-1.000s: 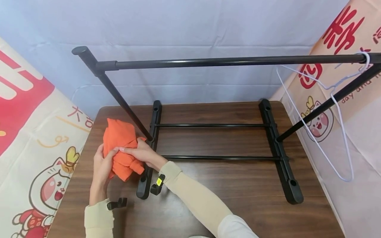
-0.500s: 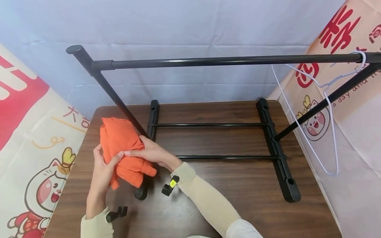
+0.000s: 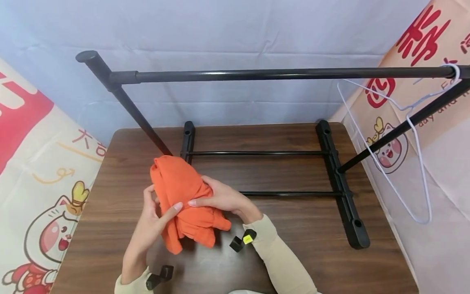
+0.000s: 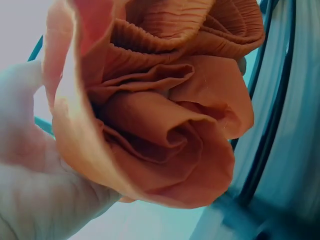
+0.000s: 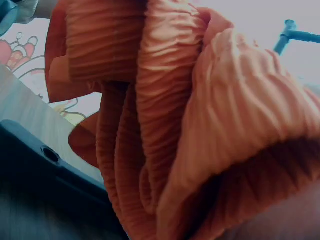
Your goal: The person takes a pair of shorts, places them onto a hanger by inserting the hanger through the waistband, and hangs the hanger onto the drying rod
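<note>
Both hands hold a bundled orange garment (image 3: 180, 179) above the left side of the table in the head view. My left hand (image 3: 148, 224) grips its left edge, thumb in front and fingers partly hidden behind the cloth. On the other edge my right hand (image 3: 225, 200) pinches it, the thumb pointing toward the left thumb. Rolled layers of the garment (image 4: 165, 135) and gathered, elastic-looking edges show in the left wrist view, beside the left hand (image 4: 35, 190). In the right wrist view the gathered cloth (image 5: 170, 100) fills most of the picture.
A black clothes rack stands on the wooden table (image 3: 257, 228), its top bar (image 3: 235, 75) crossing above. The garment partly covers the rack's left foot (image 3: 189, 139); the right foot (image 3: 341, 183) is in full view. From the bar's right end hangs a white wire hanger (image 3: 424, 171).
The hands and the orange garment have moved right and slightly toward me, away from the left post. The bundle remains held in both hands throughout.
</note>
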